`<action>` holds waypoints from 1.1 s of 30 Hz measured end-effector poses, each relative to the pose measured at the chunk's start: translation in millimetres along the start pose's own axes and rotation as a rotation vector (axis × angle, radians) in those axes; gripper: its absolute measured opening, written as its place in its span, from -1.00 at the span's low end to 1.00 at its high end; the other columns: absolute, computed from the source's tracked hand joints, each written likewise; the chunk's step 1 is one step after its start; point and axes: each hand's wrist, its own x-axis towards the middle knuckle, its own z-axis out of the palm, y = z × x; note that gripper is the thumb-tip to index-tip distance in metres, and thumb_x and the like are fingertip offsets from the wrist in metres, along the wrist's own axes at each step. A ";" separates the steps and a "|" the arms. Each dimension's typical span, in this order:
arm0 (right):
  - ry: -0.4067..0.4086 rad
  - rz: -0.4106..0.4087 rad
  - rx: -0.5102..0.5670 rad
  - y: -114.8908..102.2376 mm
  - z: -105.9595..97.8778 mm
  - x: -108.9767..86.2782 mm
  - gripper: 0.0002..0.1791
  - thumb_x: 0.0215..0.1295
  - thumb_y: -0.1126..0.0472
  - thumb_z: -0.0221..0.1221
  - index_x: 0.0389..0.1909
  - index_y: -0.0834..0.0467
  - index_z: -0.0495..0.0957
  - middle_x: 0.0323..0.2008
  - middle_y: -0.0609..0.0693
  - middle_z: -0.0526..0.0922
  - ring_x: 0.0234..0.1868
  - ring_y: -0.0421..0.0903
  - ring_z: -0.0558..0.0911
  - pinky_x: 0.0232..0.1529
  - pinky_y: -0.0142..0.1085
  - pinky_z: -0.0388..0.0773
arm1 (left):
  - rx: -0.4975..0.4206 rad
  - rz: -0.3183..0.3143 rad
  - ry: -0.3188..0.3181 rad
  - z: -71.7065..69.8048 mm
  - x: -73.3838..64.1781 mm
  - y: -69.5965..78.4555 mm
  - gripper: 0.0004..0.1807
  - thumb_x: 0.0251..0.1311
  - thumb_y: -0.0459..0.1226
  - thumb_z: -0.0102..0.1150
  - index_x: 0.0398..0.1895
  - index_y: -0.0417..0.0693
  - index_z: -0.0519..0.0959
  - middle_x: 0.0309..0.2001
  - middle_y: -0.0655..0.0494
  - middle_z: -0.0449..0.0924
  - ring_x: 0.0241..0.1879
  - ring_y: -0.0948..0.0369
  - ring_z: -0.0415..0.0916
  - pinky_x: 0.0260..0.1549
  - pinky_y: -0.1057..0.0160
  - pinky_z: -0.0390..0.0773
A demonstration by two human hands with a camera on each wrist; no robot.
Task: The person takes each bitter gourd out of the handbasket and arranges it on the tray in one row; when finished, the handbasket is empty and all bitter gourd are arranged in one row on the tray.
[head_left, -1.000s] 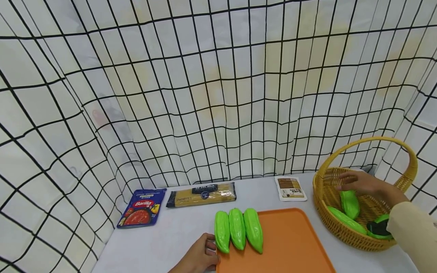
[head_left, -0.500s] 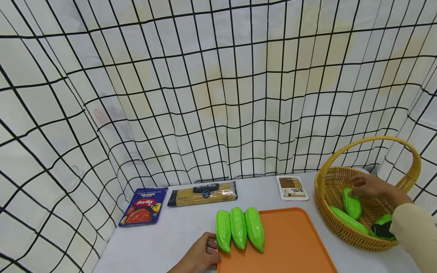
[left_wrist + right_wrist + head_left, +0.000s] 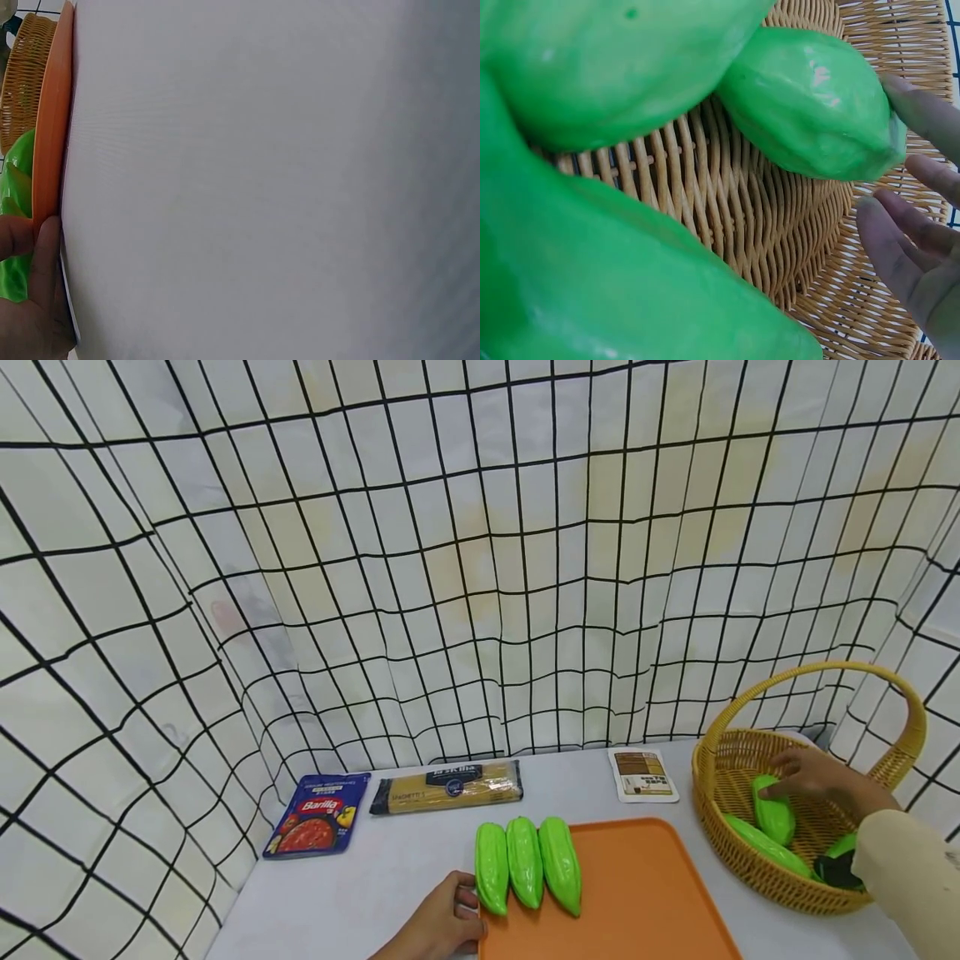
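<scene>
My left hand [image 3: 442, 917] grips the left rim of an orange tray [image 3: 637, 893]; the left wrist view shows thumb and fingers on either side of the rim [image 3: 51, 135]. Three glossy, elongated green fruits or vegetables [image 3: 525, 864] lie side by side on the tray's left part. My right hand [image 3: 813, 777] is inside the wicker basket [image 3: 705, 793] at right, beside a similar green fruit [image 3: 774, 817]. In the right wrist view, its fingers spread around the blunt end of that green fruit [image 3: 810, 105], a fingertip at its surface.
More green fruits [image 3: 765, 847] lie in the basket, one partly behind a dark band at the right sleeve. The basket's tall handle [image 3: 810, 668] arches above. A blue sauce pouch [image 3: 318, 814], a spaghetti pack [image 3: 450, 787] and a small white-brown packet [image 3: 642, 775] line the back, before black netting.
My right hand has come down toward the green fruit in the basket and shifted slightly around its end. The left hand stays at the tray rim.
</scene>
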 end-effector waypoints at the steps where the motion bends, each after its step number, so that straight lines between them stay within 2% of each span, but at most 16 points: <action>1: -0.004 -0.005 -0.005 0.1 0.0 0.2 -0.05 0.19 -0.09 0.37 0.24 0.60 0.24 0.08 0.69 0.37 0.04 0.57 0.46 -0.11 0.19 0.61 | -0.007 0.001 0.000 0.1 -0.2 0.0 -0.35 0.00 -0.45 0.25 0.22 -0.42 0.31 -0.14 -0.05 0.48 -0.18 0.17 0.56 -0.21 0.16 0.74; 4: -0.042 -0.020 0.012 0.0 0.4 0.7 -0.07 0.22 -0.09 0.35 0.25 0.59 0.25 0.09 0.67 0.40 0.05 0.52 0.50 -0.10 0.14 0.64 | -0.020 -0.003 -0.004 0.0 -0.7 0.3 -0.36 0.01 -0.45 0.24 0.23 -0.42 0.31 -0.13 -0.06 0.48 -0.17 0.18 0.56 -0.20 0.16 0.74; 8: -0.118 -0.020 0.104 -0.1 2.6 2.0 -0.09 0.29 -0.04 0.31 0.31 0.59 0.19 0.15 0.69 0.35 0.09 0.46 0.54 -0.06 0.07 0.69 | -0.024 -0.008 -0.009 -0.3 -0.3 0.5 -0.35 0.02 -0.45 0.25 0.23 -0.42 0.30 -0.13 -0.06 0.48 -0.17 0.17 0.56 -0.20 0.16 0.74; 12: -0.145 -0.025 0.119 -1.3 3.8 2.7 -0.12 0.31 -0.01 0.29 0.33 0.57 0.18 0.14 0.66 0.39 0.07 0.40 0.57 -0.06 0.05 0.69 | -0.022 -0.017 -0.011 -0.8 0.9 0.7 -0.35 0.03 -0.46 0.26 0.24 -0.43 0.30 -0.13 -0.06 0.48 -0.18 0.17 0.56 -0.20 0.16 0.74; 16: -0.173 -0.027 0.127 -3.8 4.2 1.6 -0.11 0.28 -0.02 0.32 0.35 0.53 0.20 0.15 0.63 0.40 0.10 0.41 0.56 -0.03 0.07 0.69 | 0.001 -0.031 -0.023 -2.4 3.2 -0.8 -0.34 0.02 -0.43 0.28 0.23 -0.42 0.31 -0.13 -0.05 0.49 -0.18 0.18 0.57 -0.19 0.19 0.73; 23: -0.238 0.004 0.178 -6.0 6.6 1.4 -0.03 0.24 -0.01 0.36 0.42 0.49 0.11 0.23 0.70 0.24 0.18 0.52 0.44 0.05 0.14 0.65 | -0.033 -0.030 -0.036 -3.1 6.4 -7.2 -0.31 0.02 -0.41 0.31 0.25 -0.42 0.29 -0.13 -0.07 0.47 -0.18 0.16 0.56 -0.23 0.23 0.74; 30: -0.256 0.027 0.251 -5.7 8.8 2.8 -0.05 0.24 0.08 0.36 0.45 0.45 0.08 0.20 0.54 0.34 0.09 0.20 0.58 0.02 0.10 0.67 | -0.023 -0.051 -0.018 -1.4 7.4 -5.7 -0.32 0.01 -0.42 0.33 0.24 -0.40 0.31 -0.14 -0.07 0.47 -0.19 0.13 0.56 -0.25 0.23 0.74; 33: -0.252 0.030 0.258 -6.4 8.9 2.9 -0.07 0.25 0.11 0.35 0.44 0.46 0.08 0.19 0.52 0.35 0.07 0.16 0.59 0.00 0.10 0.68 | -0.016 -0.071 -0.014 -0.8 6.1 -3.2 -0.32 0.02 -0.41 0.33 0.25 -0.38 0.31 -0.12 -0.05 0.47 -0.18 0.14 0.55 -0.24 0.23 0.74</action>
